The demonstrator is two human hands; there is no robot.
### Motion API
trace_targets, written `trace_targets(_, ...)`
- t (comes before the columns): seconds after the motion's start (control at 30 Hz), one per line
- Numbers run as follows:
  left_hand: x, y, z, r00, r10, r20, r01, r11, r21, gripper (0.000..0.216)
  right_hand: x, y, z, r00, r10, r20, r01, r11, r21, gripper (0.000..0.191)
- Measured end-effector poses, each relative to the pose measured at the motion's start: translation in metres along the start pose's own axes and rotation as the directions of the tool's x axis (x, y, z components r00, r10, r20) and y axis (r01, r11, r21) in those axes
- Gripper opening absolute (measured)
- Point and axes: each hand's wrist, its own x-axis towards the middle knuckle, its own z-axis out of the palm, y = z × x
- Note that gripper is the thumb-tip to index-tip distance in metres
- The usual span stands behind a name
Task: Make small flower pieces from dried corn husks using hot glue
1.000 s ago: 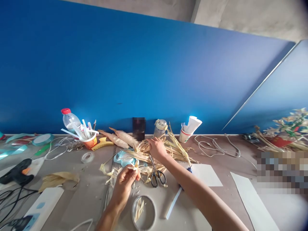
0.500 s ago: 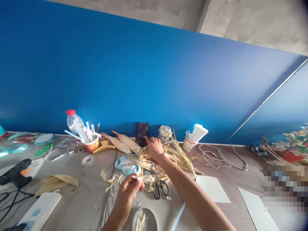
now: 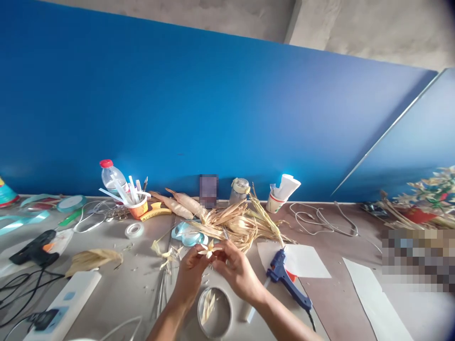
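Observation:
My left hand [image 3: 190, 274] pinches a small pale corn-husk piece [image 3: 209, 249], folded into pointed petals, just above the table. My right hand [image 3: 236, 270] has its fingers closed on the same piece from the right, so both hands meet at it. Below them a round clear lid [image 3: 214, 312] holds several thin husk strips. A pile of dried corn husks [image 3: 234, 225] lies just behind the hands. A blue glue gun [image 3: 284, 277] rests to the right of my right wrist.
A black glue gun [image 3: 33, 251] and a white power strip [image 3: 64, 303] lie at left. An orange cup of white sticks [image 3: 137, 203], a water bottle [image 3: 110, 177], a tape roll [image 3: 134, 230] and paper sheets [image 3: 305, 260] surround the work spot. A blue partition [image 3: 213, 118] backs the table.
My right hand has pulled back from the husk pile at the rear and joined the left hand on the small husk piece. The scissors are no longer visible; the blue glue gun now shows.

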Motion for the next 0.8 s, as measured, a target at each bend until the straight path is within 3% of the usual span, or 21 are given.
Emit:
trace_targets(0.13, 0.0, -0.001, 0.0, 1.0, 0.001, 0.015, 0.0, 1.0, -0.016, 0.012, -0.003, -0.004, 0.009, 0.989, -0.032, -0.143, 0.037, 0.999, 0.029, 0.022)
trace_targets(0.3, 0.0, -0.003, 0.0, 0.999, 0.044, 0.016, -0.044, 0.999, 0.015, 0.008, -0.001, -0.006, 0.014, 0.966, -0.11, -0.234, 0.107, 0.994, -0.023, 0.013)
trace_targets(0.57, -0.001, -0.001, 0.002, 1.0, 0.002, 0.003, -0.002, 0.998, 0.061, 0.008, 0.001, 0.002, 0.021, 0.966, -0.058, -0.251, 0.08, 0.994, 0.078, 0.009)
trace_targets(0.8, -0.002, -0.003, 0.001, 0.999, 0.053, 0.001, -0.053, 0.984, 0.171, 0.003, 0.0, 0.011, 0.022, 0.963, 0.003, -0.27, 0.059, 0.974, 0.22, 0.002)
